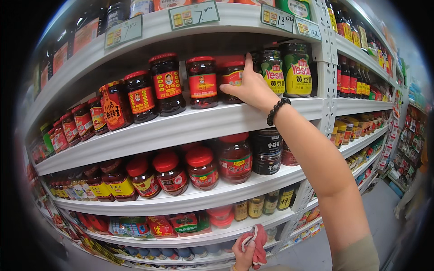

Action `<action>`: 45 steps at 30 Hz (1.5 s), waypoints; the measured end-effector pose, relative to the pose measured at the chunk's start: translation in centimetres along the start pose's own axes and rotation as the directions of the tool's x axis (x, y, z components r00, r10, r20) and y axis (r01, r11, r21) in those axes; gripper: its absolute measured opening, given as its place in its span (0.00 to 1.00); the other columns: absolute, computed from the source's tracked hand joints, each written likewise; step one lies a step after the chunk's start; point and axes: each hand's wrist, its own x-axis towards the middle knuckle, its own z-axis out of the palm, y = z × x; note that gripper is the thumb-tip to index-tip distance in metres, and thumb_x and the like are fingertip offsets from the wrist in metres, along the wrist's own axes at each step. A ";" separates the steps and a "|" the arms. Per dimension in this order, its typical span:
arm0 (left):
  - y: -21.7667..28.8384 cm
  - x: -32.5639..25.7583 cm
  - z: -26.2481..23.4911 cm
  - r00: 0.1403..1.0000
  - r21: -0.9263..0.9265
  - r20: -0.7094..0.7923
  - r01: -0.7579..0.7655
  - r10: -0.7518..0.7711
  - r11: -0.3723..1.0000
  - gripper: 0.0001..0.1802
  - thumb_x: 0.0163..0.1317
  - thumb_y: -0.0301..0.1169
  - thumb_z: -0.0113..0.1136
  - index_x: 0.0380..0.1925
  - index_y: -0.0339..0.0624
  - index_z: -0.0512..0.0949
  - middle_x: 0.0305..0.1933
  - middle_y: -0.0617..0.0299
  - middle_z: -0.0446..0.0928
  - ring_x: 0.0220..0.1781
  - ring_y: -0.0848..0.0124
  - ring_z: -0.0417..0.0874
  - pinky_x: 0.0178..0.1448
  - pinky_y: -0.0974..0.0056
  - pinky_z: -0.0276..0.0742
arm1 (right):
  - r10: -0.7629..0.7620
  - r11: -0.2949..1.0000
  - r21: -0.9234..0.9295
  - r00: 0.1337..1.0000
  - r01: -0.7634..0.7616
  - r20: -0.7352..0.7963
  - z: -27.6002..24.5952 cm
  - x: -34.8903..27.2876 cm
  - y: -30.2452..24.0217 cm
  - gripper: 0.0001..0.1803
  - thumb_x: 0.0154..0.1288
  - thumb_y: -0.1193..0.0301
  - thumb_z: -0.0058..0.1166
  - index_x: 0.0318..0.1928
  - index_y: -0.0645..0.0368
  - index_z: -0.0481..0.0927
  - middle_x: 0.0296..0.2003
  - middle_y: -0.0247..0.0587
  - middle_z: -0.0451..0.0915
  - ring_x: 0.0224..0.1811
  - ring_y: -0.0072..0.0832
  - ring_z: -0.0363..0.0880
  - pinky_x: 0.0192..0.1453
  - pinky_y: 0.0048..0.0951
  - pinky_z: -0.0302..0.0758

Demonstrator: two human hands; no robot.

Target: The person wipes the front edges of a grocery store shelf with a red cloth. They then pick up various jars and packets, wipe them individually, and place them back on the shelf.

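My right hand (253, 88) reaches up to the shelf, with a dark beaded bracelet on the wrist. Its thumb lies across the front of a red-lidded sauce jar (233, 76), and the fingers go round that jar's right side, their tips partly hidden. Just left stands another red-lidded jar (202, 86) with a red label. To the right are green-labelled sauce jars (298, 74). Low in the view, my left hand (242, 256) is closed on a crumpled pinkish-red cloth (259, 246) with a pale edge.
White metal shelves (181, 123) curve across the view, packed with jars. A lower tier holds larger red-lidded jars (235, 160) and stacked dark tins (267, 149). Price cards (194, 16) hang from the upper edge. Bottles (352, 79) line the shelving beyond the perforated upright (325, 54).
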 end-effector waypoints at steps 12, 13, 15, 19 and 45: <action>0.2 0.2 0.6 0.999 0.046 0.011 0.032 -0.032 0.998 0.18 0.59 0.32 0.59 0.46 0.31 0.74 0.42 0.62 0.77 0.45 0.74 0.76 0.52 0.67 0.72 | -0.130 0.958 0.222 0.967 0.180 -0.221 -0.6 -1.3 -0.4 0.57 0.50 0.59 0.64 0.68 0.75 0.41 0.41 0.63 0.79 0.44 0.54 0.80 0.49 0.41 0.76; 0.2 0.4 0.4 0.999 0.068 0.033 0.019 -0.021 0.998 0.19 0.59 0.33 0.59 0.46 0.31 0.74 0.42 0.61 0.77 0.45 0.74 0.76 0.53 0.66 0.72 | -0.183 0.944 0.215 0.940 0.249 -0.287 -0.4 -1.5 -0.5 0.57 0.50 0.60 0.64 0.68 0.74 0.41 0.41 0.63 0.79 0.44 0.54 0.80 0.49 0.41 0.76; -0.1 0.8 0.4 1.000 0.061 0.019 -0.011 0.010 0.998 0.20 0.59 0.35 0.60 0.47 0.31 0.74 0.44 0.60 0.77 0.46 0.73 0.76 0.53 0.65 0.72 | -0.183 0.912 0.273 0.899 0.306 -0.397 -0.5 -2.1 -0.8 0.57 0.48 0.63 0.68 0.69 0.69 0.42 0.53 0.60 0.72 0.52 0.48 0.76 0.53 0.39 0.75; 1.7 2.6 1.3 0.977 -0.062 -0.096 -0.196 0.190 0.979 0.22 0.61 0.40 0.60 0.50 0.38 0.71 0.45 0.58 0.76 0.48 0.68 0.77 0.54 0.63 0.74 | -0.243 0.785 0.365 0.791 0.501 -0.562 -2.3 -6.6 -1.5 0.54 0.51 0.64 0.67 0.70 0.61 0.44 0.59 0.50 0.68 0.59 0.37 0.72 0.61 0.38 0.69; 8.0 4.5 1.9 0.743 0.183 0.608 0.211 -0.279 0.960 0.22 0.53 0.29 0.67 0.50 0.39 0.76 0.44 0.60 0.79 0.46 0.70 0.80 0.53 0.63 0.77 | 0.201 0.845 0.306 0.792 -0.438 0.577 -1.5 -45.2 1.5 0.56 0.47 0.57 0.70 0.71 0.60 0.50 0.55 0.55 0.71 0.58 0.45 0.74 0.58 0.38 0.73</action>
